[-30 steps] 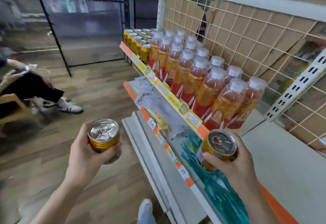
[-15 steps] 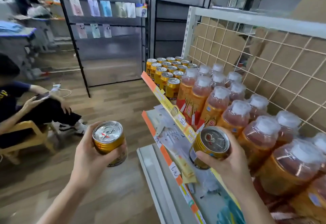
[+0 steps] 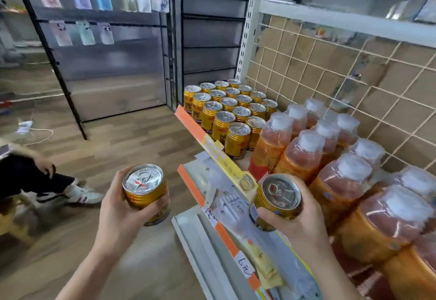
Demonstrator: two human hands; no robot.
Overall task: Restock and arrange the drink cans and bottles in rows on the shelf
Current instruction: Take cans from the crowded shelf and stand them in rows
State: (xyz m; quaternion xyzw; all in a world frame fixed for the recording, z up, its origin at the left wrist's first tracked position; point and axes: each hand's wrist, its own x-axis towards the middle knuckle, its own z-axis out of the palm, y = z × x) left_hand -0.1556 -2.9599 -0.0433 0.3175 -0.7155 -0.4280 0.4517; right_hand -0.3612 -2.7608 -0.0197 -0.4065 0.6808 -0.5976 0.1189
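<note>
A ribbed gold can [image 3: 145,192] with a silver pull-tab lid sits in the left hand [image 3: 122,212], fingers wrapped round it, out over the floor. The right hand [image 3: 299,224] grips a second can [image 3: 276,199] likewise, beside the shelf [image 3: 188,120] edge. On the shelf, matching cans [image 3: 226,111] stand in rows beside plastic-capped orange bottles [image 3: 330,170] — a handwritten tag [image 3: 244,268] reads "6元".

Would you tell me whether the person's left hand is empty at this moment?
No, the left hand grips a gold can, and the right hand grips a second can.
</note>
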